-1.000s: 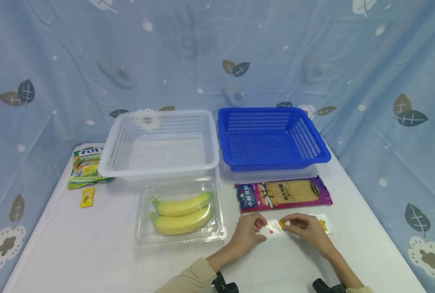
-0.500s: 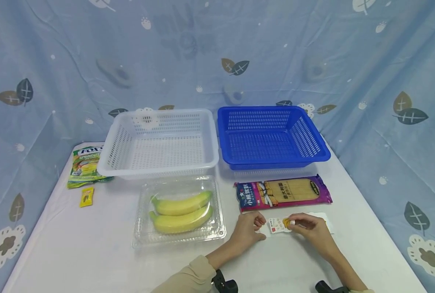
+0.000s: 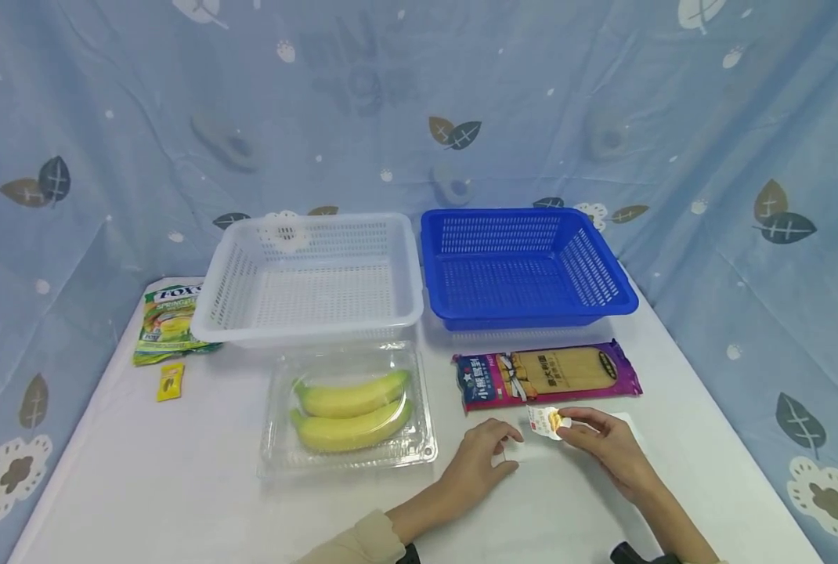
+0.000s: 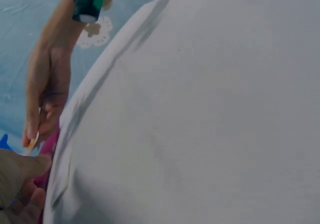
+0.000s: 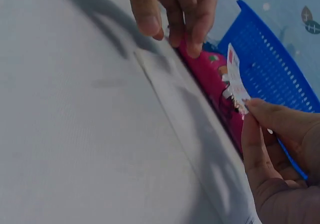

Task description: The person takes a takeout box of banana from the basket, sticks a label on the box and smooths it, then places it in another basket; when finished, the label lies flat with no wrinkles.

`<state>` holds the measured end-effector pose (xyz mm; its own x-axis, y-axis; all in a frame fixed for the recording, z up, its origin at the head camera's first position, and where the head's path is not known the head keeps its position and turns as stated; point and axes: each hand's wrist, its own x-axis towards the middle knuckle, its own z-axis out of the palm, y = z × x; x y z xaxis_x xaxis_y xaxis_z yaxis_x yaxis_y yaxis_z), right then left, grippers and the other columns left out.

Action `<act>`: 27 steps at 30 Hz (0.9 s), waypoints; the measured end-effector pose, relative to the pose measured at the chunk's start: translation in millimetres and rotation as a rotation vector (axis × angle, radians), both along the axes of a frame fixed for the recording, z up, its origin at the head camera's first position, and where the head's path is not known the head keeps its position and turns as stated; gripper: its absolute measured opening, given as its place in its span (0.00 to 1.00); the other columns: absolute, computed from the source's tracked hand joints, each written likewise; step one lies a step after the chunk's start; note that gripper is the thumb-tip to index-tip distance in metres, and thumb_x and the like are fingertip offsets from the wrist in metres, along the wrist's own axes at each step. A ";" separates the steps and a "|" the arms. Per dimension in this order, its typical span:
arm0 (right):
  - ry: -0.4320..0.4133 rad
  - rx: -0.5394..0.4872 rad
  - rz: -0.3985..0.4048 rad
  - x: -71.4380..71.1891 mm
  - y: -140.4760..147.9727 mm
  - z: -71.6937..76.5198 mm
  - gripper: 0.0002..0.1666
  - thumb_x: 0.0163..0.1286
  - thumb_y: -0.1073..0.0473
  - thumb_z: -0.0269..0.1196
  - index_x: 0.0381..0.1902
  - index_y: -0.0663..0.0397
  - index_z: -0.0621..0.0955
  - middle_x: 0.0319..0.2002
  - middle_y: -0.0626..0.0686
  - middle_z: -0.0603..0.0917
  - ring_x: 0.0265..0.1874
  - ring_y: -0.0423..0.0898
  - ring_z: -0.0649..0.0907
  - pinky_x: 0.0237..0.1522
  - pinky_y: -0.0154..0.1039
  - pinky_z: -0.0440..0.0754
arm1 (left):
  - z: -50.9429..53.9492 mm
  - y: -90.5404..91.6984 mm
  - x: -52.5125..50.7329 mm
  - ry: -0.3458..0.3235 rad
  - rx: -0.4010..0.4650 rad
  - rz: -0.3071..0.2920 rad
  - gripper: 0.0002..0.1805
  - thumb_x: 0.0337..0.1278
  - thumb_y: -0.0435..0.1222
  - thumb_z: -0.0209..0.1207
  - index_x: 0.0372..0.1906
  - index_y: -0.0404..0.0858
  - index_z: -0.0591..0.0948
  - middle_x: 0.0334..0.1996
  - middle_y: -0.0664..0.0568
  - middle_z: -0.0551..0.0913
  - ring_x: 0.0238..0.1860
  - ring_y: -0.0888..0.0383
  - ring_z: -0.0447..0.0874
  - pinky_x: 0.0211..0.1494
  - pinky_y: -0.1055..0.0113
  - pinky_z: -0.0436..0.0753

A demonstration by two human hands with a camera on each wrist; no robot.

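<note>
My right hand (image 3: 612, 454) pinches a small white label (image 3: 546, 421) with a yellow banana picture between thumb and fingers. In the right wrist view, the label (image 5: 235, 79) stands tilted in the air, clear of the paper. Below it a white backing strip (image 5: 187, 126) lies flat on the table. My left hand (image 3: 471, 466) hovers by the strip's left end, thumb and bent fingers apart with nothing seen between them. Just behind both hands lies a purple packet of spaghetti (image 3: 553, 374). To the left, a clear plastic box (image 3: 344, 356) contains two bananas (image 3: 352, 423).
At the back stand a white basket (image 3: 313, 333) and a blue basket (image 3: 532, 319), side by side. A green candy bag (image 3: 168, 321) lies partly behind the white basket, with a small yellow wrapped candy (image 3: 170, 381) in front. A patterned blue curtain (image 3: 363, 117) surrounds the table.
The label, earlier low over the strip, has come up and away in my right hand, tilting. My left hand has shifted slightly right, its thumb and fingers spread a little.
</note>
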<state>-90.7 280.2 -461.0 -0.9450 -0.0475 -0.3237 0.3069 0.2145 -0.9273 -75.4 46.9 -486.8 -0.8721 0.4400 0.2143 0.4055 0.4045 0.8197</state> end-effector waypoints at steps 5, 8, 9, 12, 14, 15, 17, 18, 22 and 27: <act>0.019 -0.016 0.014 -0.6 -6.5 6.9 0.25 0.63 0.64 0.66 0.56 0.69 0.75 0.46 0.49 0.80 0.40 0.40 0.82 0.44 0.35 0.82 | 12.8 -10.5 13.3 0.105 0.028 -0.047 0.14 0.51 0.30 0.67 0.45 0.41 0.81 0.42 0.57 0.83 0.43 0.63 0.80 0.46 0.82 0.76; 0.034 0.004 0.027 -1.8 -10.8 11.8 0.27 0.63 0.63 0.67 0.57 0.70 0.74 0.48 0.51 0.80 0.40 0.40 0.82 0.44 0.35 0.82 | 24.7 -18.5 18.9 0.133 0.078 -0.070 0.13 0.52 0.29 0.66 0.44 0.39 0.81 0.40 0.55 0.83 0.44 0.62 0.81 0.46 0.84 0.76; 0.038 0.015 0.029 -2.0 -12.5 13.6 0.27 0.62 0.63 0.67 0.57 0.70 0.74 0.48 0.52 0.79 0.40 0.40 0.82 0.44 0.35 0.82 | 29.2 -21.3 20.2 0.134 0.096 -0.079 0.13 0.52 0.28 0.66 0.44 0.39 0.81 0.40 0.55 0.83 0.43 0.61 0.82 0.46 0.84 0.76; 0.046 0.039 0.026 -3.1 -17.9 18.6 0.28 0.62 0.62 0.68 0.57 0.70 0.75 0.49 0.55 0.79 0.40 0.41 0.82 0.43 0.36 0.82 | 41.5 -30.8 22.0 0.117 0.143 -0.121 0.12 0.53 0.27 0.66 0.43 0.38 0.81 0.39 0.53 0.84 0.43 0.62 0.82 0.45 0.83 0.77; 0.047 0.057 0.021 -3.6 -20.8 20.8 0.28 0.61 0.62 0.68 0.56 0.70 0.75 0.50 0.56 0.79 0.40 0.40 0.82 0.44 0.36 0.82 | 47.4 -38.8 22.7 0.118 0.158 -0.171 0.11 0.54 0.28 0.66 0.43 0.38 0.81 0.39 0.53 0.84 0.42 0.65 0.81 0.45 0.82 0.78; 0.048 0.067 0.026 -3.9 -21.9 21.6 0.28 0.61 0.61 0.68 0.57 0.70 0.75 0.51 0.57 0.79 0.40 0.40 0.82 0.44 0.36 0.82 | 49.7 -43.5 22.8 0.130 0.160 -0.201 0.11 0.54 0.28 0.65 0.43 0.38 0.81 0.39 0.53 0.84 0.42 0.67 0.81 0.44 0.81 0.78; 0.042 0.081 0.028 -5.1 -23.8 22.8 0.28 0.62 0.61 0.68 0.57 0.70 0.75 0.52 0.59 0.78 0.41 0.40 0.81 0.43 0.36 0.82 | 53.4 -54.4 22.9 0.168 0.163 -0.263 0.10 0.55 0.30 0.65 0.43 0.39 0.81 0.38 0.54 0.84 0.41 0.69 0.80 0.44 0.81 0.78; 0.035 0.089 0.025 -5.7 -24.5 23.2 0.28 0.62 0.61 0.68 0.57 0.70 0.75 0.53 0.60 0.77 0.41 0.40 0.81 0.43 0.36 0.82 | 54.9 -60.4 23.1 0.193 0.167 -0.289 0.10 0.56 0.30 0.65 0.43 0.40 0.81 0.38 0.55 0.84 0.41 0.70 0.79 0.44 0.81 0.78; 0.005 0.092 0.015 -7.4 -25.6 25.1 0.29 0.62 0.62 0.67 0.58 0.71 0.73 0.55 0.62 0.75 0.41 0.41 0.79 0.42 0.36 0.82 | 59.0 -86.0 24.7 0.314 0.175 -0.325 0.10 0.55 0.31 0.65 0.43 0.41 0.82 0.39 0.57 0.84 0.42 0.69 0.79 0.45 0.80 0.78; 0.006 0.078 0.004 -8.4 -24.4 26.8 0.29 0.60 0.65 0.68 0.57 0.72 0.73 0.54 0.63 0.75 0.40 0.40 0.81 0.42 0.36 0.82 | 62.1 -117.4 27.0 0.383 0.190 -0.263 0.13 0.51 0.29 0.68 0.43 0.43 0.82 0.40 0.57 0.85 0.43 0.66 0.81 0.47 0.77 0.79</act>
